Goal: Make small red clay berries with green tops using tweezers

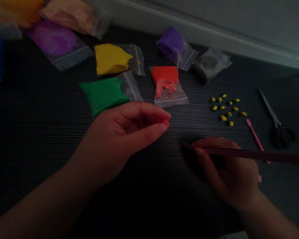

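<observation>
Between the thumb and forefinger of my left hand [129,131] is a small ball of red-orange clay [165,122], mostly covered by the fingertips. My right hand [226,169] grips a pair of dark pink tweezers [239,153]. The tips of the tweezers point left, and a tiny dark green bit [182,143] shows at their end. A short gap separates the tips from the clay ball. Just behind my left hand lies a bag of green clay [106,94], and farther back a bag of red-orange clay [165,79].
Several tiny yellow-and-green clay pieces [222,108] lie at right. A pink modelling tool [255,136] and scissors [275,119] are beyond them. Bags of yellow [112,59], violet [171,43], grey [206,64] and purple clay [54,39] line the back, near a pale wall ledge [201,28].
</observation>
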A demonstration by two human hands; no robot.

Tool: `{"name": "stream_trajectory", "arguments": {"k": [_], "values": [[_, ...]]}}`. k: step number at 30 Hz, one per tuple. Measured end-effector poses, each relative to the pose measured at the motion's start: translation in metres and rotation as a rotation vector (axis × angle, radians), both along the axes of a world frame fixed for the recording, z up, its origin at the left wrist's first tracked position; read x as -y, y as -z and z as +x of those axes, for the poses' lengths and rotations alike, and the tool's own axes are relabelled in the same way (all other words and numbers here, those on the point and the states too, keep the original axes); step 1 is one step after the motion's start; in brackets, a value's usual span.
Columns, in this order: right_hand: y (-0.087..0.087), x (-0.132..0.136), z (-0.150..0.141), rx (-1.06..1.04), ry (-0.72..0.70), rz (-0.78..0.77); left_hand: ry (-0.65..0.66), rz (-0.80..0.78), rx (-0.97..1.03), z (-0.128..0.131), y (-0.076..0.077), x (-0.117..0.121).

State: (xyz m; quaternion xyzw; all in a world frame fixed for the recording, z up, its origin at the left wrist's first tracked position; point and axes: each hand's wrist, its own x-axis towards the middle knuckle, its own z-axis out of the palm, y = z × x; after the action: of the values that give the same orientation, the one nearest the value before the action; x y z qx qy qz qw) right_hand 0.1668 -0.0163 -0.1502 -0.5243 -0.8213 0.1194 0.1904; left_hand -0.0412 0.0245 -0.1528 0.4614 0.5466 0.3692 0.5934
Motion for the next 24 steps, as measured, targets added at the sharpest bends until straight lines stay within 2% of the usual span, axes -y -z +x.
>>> {"name": "stream_trajectory", "arguments": {"k": [13, 24], "values": [[-0.0005, -0.0007, -0.0006, -0.017, -0.007, 0.003, 0.003, -0.017, 0.078, 0.0006, -0.0004, 0.0], [-0.0029, 0.0009, 0.0013, -0.109, 0.039, -0.05, 0.008, -0.015, 0.021, 0.0016, -0.0031, -0.003]]}}
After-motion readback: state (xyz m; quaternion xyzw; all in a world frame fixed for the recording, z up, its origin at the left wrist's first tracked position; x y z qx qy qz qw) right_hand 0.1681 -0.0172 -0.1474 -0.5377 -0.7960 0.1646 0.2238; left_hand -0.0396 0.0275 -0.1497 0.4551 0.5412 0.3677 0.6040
